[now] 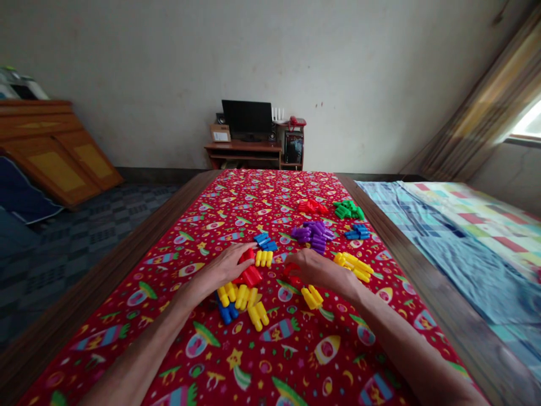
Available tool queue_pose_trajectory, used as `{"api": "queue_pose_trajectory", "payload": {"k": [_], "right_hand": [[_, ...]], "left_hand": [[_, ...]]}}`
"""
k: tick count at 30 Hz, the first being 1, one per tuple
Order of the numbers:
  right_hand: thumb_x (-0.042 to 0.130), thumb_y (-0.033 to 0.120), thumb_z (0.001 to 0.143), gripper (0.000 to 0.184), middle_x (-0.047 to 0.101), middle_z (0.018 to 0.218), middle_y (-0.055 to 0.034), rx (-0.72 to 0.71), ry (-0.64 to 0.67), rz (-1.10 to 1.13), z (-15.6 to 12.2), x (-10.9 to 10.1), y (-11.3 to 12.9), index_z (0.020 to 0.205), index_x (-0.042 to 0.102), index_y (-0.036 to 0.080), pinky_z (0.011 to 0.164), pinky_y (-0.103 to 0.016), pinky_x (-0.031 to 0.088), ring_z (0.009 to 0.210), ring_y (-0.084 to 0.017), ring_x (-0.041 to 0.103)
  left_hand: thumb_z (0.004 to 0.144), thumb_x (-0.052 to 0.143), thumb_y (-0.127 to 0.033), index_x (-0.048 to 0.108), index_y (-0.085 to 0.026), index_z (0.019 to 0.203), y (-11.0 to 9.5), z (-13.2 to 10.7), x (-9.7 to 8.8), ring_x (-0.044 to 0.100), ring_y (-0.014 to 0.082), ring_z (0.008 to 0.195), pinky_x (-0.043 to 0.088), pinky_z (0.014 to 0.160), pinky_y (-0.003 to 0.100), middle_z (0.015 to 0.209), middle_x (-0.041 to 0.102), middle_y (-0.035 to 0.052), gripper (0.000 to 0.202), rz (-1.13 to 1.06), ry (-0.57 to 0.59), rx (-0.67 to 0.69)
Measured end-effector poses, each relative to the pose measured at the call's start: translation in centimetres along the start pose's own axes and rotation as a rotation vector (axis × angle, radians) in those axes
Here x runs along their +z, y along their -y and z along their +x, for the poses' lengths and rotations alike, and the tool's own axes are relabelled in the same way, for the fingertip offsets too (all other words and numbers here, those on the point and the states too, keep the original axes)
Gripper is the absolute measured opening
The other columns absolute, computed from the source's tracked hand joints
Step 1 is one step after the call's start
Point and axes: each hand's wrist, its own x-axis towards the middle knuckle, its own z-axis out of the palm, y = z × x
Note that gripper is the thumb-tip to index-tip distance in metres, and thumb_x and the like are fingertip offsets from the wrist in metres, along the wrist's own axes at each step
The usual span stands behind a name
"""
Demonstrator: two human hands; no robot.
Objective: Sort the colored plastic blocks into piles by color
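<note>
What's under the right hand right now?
Red plastic shows beneath the right hand; the hand covers the rest, so the number of pieces there can't be seen.

Daylight comes in from the window (pixel 530 121) between two and three o'clock, its pane blown out to white, and the curtain (pixel 477 101) beside it glows. Elsewhere the room is dim, the floor (pixel 114 220) darkest toward nine o'clock. A pale sheen lies along the counter (pixel 456 316) at four o'clock. Shadows under the left hand (pixel 224 268) and right hand (pixel 315 268) are weak and diffuse. Wide-angle distortion tilts the cabinet (pixel 63 149) near nine o'clock, and fine detail looks slightly soft throughout.
</note>
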Motion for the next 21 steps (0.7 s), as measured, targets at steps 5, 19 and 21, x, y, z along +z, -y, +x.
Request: {"api": "queue_pose_trajectory", "payload": {"k": [5, 19, 21], "right_hand": [[0.049, 0.017, 0.09, 0.017, 0.055, 0.061, 0.0003, 0.085, -0.24, -0.087, -0.3, -1.9, -0.2, 0.081, 0.063, 0.013, 0.053, -0.022, 0.025, 0.051, -0.007, 0.039], [0.044, 0.009, 0.082, 0.027, 0.067, 0.075, -0.0102, 0.59, -0.357, -0.389, 5.5, -9.3, -13.5, 0.082, 0.071, 0.008, 0.062, -0.023, 0.035, 0.067, -0.014, 0.053], [0.045, 0.011, 0.084, 0.027, 0.069, 0.085, -0.0132, 0.587, -0.353, -0.395, 6.0, -8.8, -14.2, 0.091, 0.071, 0.008, 0.067, -0.024, 0.039, 0.075, -0.016, 0.057]], "left_hand": [[0.072, 0.058, -0.038, 0.068, -0.022, 0.114, -1.0, 0.3, -0.8, 0.064, 0.0285, 0.11, 0.048, 0.098, 0.039, 0.119, 0.069, 0.0086, 0.046, -0.024, -0.01, -0.04], [0.08, 0.047, -0.053, 0.064, -0.017, 0.115, 0.1, 0.7, -1.1, 0.069, 0.0261, 0.099, 0.053, 0.09, 0.038, 0.107, 0.073, 0.011, 0.052, -0.107, -0.226, -0.099], [0.081, 0.047, -0.053, 0.064, -0.017, 0.113, 0.2, 0.7, -1.1, 0.068, 0.0269, 0.1, 0.053, 0.09, 0.038, 0.108, 0.073, 0.0118, 0.052, -0.108, -0.213, -0.098]]}}
